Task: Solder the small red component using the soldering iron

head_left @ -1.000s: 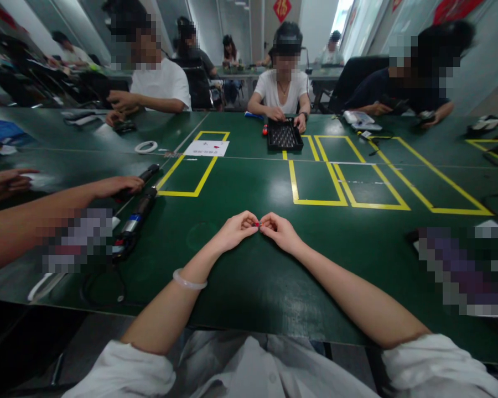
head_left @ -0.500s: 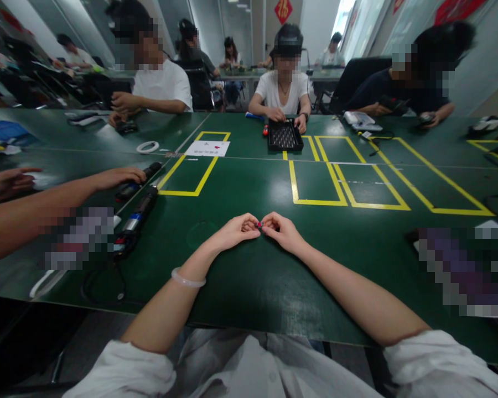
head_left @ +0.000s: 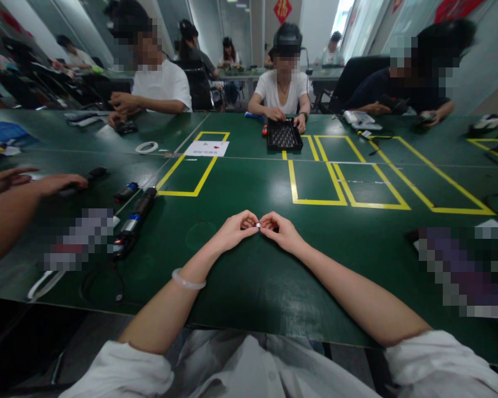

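Both my hands meet at the middle of the green table [head_left: 240, 293], fingertips pinched together. Between them is a tiny object [head_left: 258, 225] showing white, dark and a little orange; its kind is too small to make out. My left hand [head_left: 237, 228] pinches its left side, thumb below and fingers curled above. On its right side, my right hand [head_left: 283, 231] grips with thumb and fingertips. The curled fingers hide most of the object. A pale bangle [head_left: 188, 280] circles my left wrist.
Left of me lie a black and blue cylindrical tool [head_left: 135, 221], a shorter piece [head_left: 126, 192] and a blurred-out phone-like item [head_left: 79, 237]. A co-worker's hand [head_left: 62, 183] is at far left. Opposite, a person handles a black tray [head_left: 285, 135]. Yellow tape rectangles [head_left: 319, 202] mark the tabletop.
The tiny object between my fingertips has turned, showing a white face where red showed before. At left, the co-worker's hand has moved further left with a dark piece, away from the cylindrical tool.
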`<state>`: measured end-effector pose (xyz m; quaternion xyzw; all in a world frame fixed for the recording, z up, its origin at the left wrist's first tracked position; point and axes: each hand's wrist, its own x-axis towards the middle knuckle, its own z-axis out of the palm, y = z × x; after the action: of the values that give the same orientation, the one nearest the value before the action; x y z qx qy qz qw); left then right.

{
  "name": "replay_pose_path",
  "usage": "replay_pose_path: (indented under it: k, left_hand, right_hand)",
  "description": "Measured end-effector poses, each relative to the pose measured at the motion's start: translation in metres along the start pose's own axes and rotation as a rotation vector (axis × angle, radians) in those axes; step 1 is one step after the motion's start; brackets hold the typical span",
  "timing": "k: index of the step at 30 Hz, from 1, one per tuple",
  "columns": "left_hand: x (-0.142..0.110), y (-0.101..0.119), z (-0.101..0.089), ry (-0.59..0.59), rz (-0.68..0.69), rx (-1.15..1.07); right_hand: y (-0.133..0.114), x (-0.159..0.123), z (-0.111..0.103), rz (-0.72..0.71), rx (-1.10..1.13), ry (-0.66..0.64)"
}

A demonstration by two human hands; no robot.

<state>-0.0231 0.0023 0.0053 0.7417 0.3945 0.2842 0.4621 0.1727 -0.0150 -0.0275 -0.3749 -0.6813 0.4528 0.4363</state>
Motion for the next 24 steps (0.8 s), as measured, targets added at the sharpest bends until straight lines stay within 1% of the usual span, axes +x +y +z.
replay_pose_path:
  k: [5,8,10,12,13,15,18,21,23,24]
  left_hand:
    - [-0.001,-0.001,0.001,-0.005,-0.010,0.011]
    - [-0.001,0.000,0.002,-0.013,-0.015,0.029]
    - [-0.001,0.004,-0.002,0.013,-0.010,0.066]
    - [-0.003,0.009,-0.012,0.081,0.006,0.121]
    - [-0.004,0.012,-0.020,0.126,0.017,0.150]
    - [-0.011,0.016,-0.043,0.212,0.026,0.212]
    - [-0.033,0.013,-0.090,0.316,-0.027,0.389]
    - [-0.070,-0.008,-0.139,0.401,-0.155,0.761]
    - [-0.100,-0.028,-0.166,0.442,-0.306,0.996]
    - [-0.115,-0.039,-0.178,0.450,-0.384,1.073]
  right_hand:
    - [-0.001,-0.001,0.001,-0.002,-0.037,-0.008]
    - [-0.001,0.000,0.000,0.023,-0.035,-0.002]
    - [0.001,0.001,-0.002,0.046,0.004,0.010]
    - [0.003,0.003,-0.003,0.065,0.062,0.017]
    - [0.004,0.003,-0.003,0.070,0.077,0.013]
    - [0.005,0.004,-0.004,0.075,0.089,0.007]
    - [0.005,0.003,-0.003,0.073,0.096,-0.003]
    - [0.004,0.003,-0.002,0.071,0.095,-0.014]
    - [0.002,0.003,-0.001,0.075,0.088,-0.021]
    - [0.001,0.003,-0.001,0.079,0.082,-0.026]
